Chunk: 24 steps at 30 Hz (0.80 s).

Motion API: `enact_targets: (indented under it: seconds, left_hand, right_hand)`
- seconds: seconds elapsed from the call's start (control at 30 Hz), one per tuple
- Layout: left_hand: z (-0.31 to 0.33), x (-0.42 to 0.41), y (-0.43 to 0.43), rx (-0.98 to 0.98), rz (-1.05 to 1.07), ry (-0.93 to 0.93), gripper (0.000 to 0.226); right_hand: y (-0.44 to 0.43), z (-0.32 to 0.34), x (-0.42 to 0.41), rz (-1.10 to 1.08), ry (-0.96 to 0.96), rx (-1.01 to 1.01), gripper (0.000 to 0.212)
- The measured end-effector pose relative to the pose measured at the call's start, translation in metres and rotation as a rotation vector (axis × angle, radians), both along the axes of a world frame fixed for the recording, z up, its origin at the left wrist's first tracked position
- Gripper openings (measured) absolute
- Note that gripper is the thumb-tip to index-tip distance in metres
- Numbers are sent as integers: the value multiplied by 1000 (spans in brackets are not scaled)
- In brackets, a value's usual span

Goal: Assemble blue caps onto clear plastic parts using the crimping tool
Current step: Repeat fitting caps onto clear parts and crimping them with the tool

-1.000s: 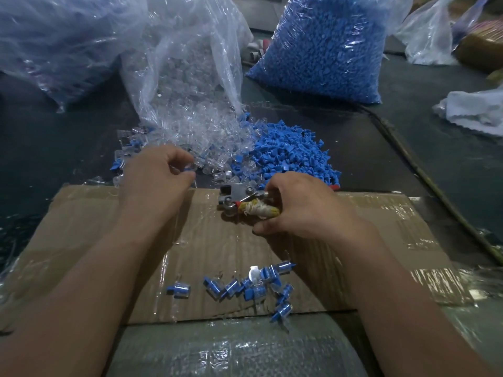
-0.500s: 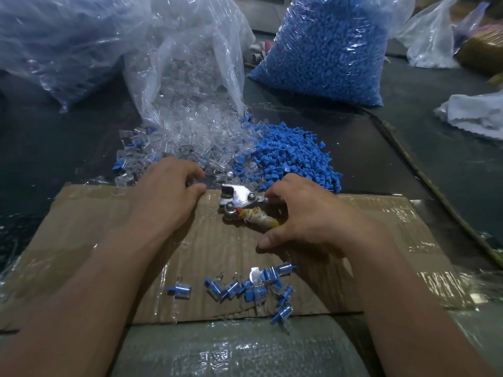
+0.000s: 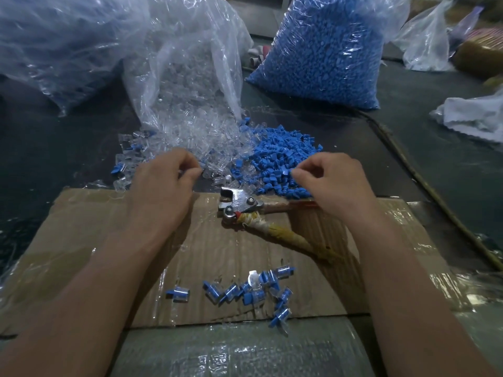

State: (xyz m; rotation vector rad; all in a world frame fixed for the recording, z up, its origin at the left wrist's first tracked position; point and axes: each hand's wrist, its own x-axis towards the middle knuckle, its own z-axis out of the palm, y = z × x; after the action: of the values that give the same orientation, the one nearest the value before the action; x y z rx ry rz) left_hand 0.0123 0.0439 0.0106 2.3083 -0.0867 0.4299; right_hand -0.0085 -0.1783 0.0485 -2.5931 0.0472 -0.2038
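Left hand (image 3: 163, 186): centre-left, pinching a clear part (image 3: 181, 175).
Right hand (image 3: 336, 180): curled over blue caps (image 3: 283, 156); hold unclear.
Handling: likely light, stiff, slick; pinch sides.

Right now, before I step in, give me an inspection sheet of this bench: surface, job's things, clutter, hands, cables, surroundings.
Surface: taped cardboard sheet on a dark table.
Job's things: crimping tool lies unheld on the cardboard; clear parts and blue caps piled beyond it; assembled pieces near the front edge.
Clutter: white cloth at far right.
Hands: left hand pinches a clear part; right hand curls over the blue caps, grip unclear.
Cables: thin brown strand along the table's right; kind unclear.
Surroundings: open bag of clear parts, full bag of blue caps, another bag far left.
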Motion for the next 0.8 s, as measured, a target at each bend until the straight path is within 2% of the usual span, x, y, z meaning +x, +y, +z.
enact_targets:
  seconds: [0.1, 0.2, 0.37, 0.5, 0.6, 0.8]
  left_hand:
    - [4, -5, -3, -204, 15, 0, 7]
    - [8, -8, -7, -320, -13, 30, 7]
    - [11, -13, -7, -263, -87, 89, 13]
    - [15, -18, -10, -299, -104, 119, 6]
    - [16, -18, -10, -283, -117, 106, 7]
    - [15, -18, -13, -326, -124, 127, 33]
  right_hand:
    - [-11, -3, 4, -139, -65, 16, 27]
    - [-17, -8, 7, -151, -10, -3, 19]
    - [-9, -16, 10, -58, 135, -51, 11]
    - [-2, -20, 12, -38, 220, -124, 27]
    - [-2, -20, 14, -35, 250, -98, 23]
    - [-1, -21, 16, -26, 277, -13, 22]
